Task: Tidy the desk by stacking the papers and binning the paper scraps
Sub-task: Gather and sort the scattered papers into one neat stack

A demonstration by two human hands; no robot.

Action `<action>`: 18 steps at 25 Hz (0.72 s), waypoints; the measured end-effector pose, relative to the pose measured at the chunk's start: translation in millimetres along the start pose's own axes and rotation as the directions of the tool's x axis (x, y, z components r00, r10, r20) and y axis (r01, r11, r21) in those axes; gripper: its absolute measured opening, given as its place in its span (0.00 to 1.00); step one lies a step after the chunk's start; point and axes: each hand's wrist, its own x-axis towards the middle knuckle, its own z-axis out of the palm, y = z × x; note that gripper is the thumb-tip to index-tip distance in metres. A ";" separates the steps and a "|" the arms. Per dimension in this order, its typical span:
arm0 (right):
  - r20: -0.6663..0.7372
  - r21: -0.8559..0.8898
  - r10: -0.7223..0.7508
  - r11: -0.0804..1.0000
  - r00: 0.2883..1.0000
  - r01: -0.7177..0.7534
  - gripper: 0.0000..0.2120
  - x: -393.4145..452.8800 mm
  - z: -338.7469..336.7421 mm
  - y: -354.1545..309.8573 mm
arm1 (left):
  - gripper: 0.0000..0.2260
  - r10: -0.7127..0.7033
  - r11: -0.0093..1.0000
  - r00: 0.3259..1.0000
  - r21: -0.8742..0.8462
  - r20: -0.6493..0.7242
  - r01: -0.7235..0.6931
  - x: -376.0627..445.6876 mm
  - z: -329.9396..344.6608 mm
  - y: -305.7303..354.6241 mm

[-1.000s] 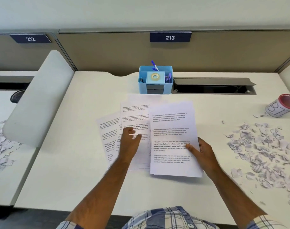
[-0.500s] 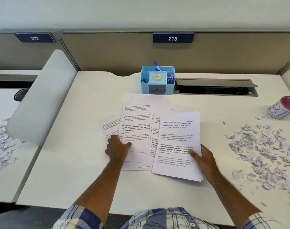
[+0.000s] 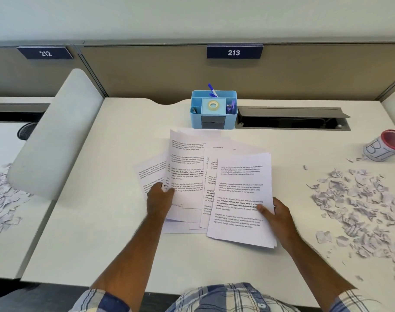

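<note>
Papers (image 3: 187,174) lie fanned across the middle of the desk (image 3: 97,233), in front of the blue organizer (image 3: 213,110). A squared stack (image 3: 241,199) sits at the right edge of the fan, overlapping the loose sheets. Paper scraps (image 3: 358,203) are scattered well apart to the right, near the tipped cup (image 3: 383,147).

Compared with one second ago, the stack has moved down and to the right, exposing more sheets beneath it. The left hand has shifted from the middle of the fan to its lower left.

Left grip (image 3: 159,199): fingers curled at the left edge of the loose sheets, thumb on top, pinching them. Right grip (image 3: 276,216): clamped on the lower right edge of the stack, thumb on the top page, fingers hidden underneath.
</note>
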 end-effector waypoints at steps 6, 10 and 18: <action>-0.025 -0.028 -0.025 0.999 0.999 0.024 0.11 -2.6 1.9 -2.5 | 0.11 0.142 0.990 0.988 -0.017 -0.066 -0.143 -14.1 -32.0 27.6; -0.035 -0.032 -0.023 0.999 0.999 0.022 0.12 -5.3 2.5 -3.5 | 0.09 0.210 0.976 0.966 -0.024 -0.153 -0.217 -17.7 -64.6 45.1; -0.040 -0.004 -0.048 0.999 0.998 0.048 0.11 -11.8 8.9 -14.4 | 0.08 0.260 0.953 0.914 -0.069 -0.311 -0.294 -28.7 -119.5 60.0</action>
